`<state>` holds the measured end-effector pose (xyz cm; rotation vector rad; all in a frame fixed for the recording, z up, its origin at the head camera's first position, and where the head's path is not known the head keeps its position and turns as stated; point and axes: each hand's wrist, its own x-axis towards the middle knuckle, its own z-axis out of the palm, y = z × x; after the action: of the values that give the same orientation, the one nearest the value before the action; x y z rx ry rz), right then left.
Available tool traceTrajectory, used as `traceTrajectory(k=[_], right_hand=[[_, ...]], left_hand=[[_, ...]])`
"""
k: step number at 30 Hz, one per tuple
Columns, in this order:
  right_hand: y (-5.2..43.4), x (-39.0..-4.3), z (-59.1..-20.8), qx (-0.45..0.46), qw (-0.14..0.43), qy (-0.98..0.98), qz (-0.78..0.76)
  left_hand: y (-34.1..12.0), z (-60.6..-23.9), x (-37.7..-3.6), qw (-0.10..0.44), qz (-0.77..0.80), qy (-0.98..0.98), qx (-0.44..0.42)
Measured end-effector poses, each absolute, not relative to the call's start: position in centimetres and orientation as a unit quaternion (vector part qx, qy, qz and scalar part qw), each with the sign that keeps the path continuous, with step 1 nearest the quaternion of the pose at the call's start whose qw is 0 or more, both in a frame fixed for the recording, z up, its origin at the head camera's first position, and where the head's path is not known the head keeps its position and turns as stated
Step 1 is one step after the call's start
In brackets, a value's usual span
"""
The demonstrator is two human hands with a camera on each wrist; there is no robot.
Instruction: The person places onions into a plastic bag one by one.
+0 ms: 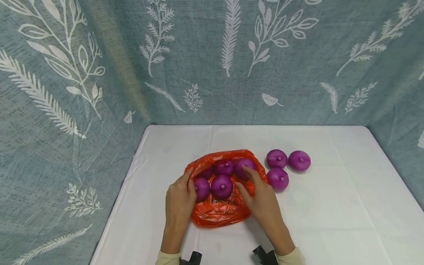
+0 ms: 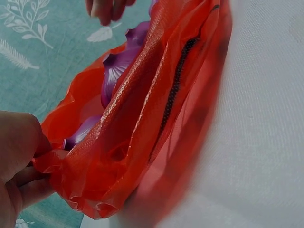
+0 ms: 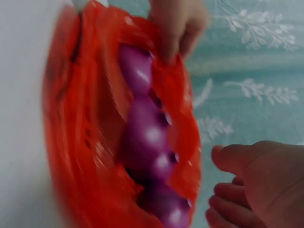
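Note:
A red plastic bag (image 1: 220, 217) lies on the table with its mouth spread wide. Several purple onions sit in it, among them a front onion (image 1: 221, 187), a back onion (image 1: 224, 166) and a left onion (image 1: 201, 189). My left hand (image 1: 181, 200) grips the bag's left rim, the red film pinched between thumb and fingers in the left wrist view. Over the bag's right side hovers my right hand (image 1: 264, 201), thumb and forefinger apart near the right onion (image 1: 243, 166). In the right wrist view this right hand (image 3: 261, 185) holds nothing and stands beside the bag.
Three loose purple onions lie just right of the bag: a back one (image 1: 276, 158), a far right one (image 1: 299, 161) and a nearer one (image 1: 278, 179). A white cloth (image 1: 331, 221) covers the table. Teal leaf-print curtains (image 1: 212, 84) hang behind and at the sides.

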<state>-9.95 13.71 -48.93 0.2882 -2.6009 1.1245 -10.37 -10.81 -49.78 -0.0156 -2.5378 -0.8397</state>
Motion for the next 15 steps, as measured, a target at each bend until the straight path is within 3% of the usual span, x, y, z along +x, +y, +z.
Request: traceTrajectory(k=[5,15], right_hand=[[16.0,-10.6,-48.2,0.09,0.209,-0.885,0.406],[20.8,-11.5,-46.5,0.019,0.276,-0.865,0.418]], left_hand=[[-10.8,-49.8,-10.4,0.233,-0.311,-0.921,-0.009],[-10.8,-49.9,-10.5,0.22,-0.311,-0.925,-0.009]])
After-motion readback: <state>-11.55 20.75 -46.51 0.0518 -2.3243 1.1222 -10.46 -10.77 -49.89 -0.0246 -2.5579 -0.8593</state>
